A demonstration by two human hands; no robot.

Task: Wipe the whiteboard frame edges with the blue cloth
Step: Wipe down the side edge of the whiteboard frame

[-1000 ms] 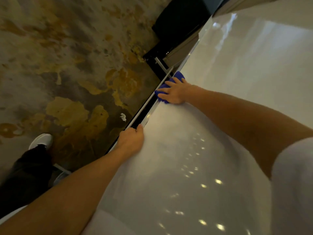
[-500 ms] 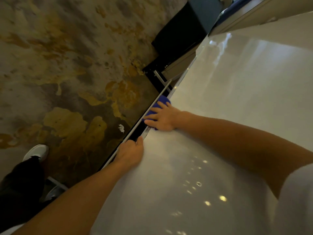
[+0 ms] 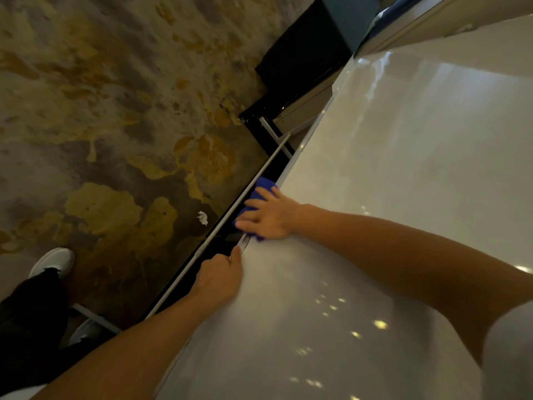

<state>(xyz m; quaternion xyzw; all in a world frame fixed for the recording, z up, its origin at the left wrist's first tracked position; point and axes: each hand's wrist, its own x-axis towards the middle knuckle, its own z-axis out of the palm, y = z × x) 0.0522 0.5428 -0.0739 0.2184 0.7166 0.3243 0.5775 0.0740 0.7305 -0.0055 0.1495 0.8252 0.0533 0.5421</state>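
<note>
**A:** What is on the left?

**B:** The floor (image 3: 115, 111), brown and yellow. A white shoe (image 3: 53, 261) and a small paper scrap (image 3: 202, 218) are on it.

**A:** What does the left hand do?

**B:** The left hand (image 3: 219, 277) holds the frame (image 3: 244, 242) at the low edge of the board (image 3: 403, 183). Its fingers curl over the edge and go out of sight. The thumb lies flat by the edge. I think it holds the board steady.

**A:** Where is the cloth?

**B:** The cloth (image 3: 264, 184) is blue. It sits on the frame edge, just past the left thumb and next to the thin rail (image 3: 255, 180). The right hand (image 3: 269, 216) is on top of it.

**A:** Does that hand squeeze it?

**B:** No. Its fingers (image 3: 249, 223) are straight and spread out. They press the cloth down flat. Most of the cloth hides under the palm.

**A:** How will the cloth feel?

**B:** Soft and very light, I think. It bends to fit the edge. It can bunch up or slip out on the shiny board, so push down on its middle with a flat hand.

**A:** And the frame?

**B:** It looks hard, thin and smooth. Hold it over the edge, like the left hand does, away from where the cloth goes.
</note>
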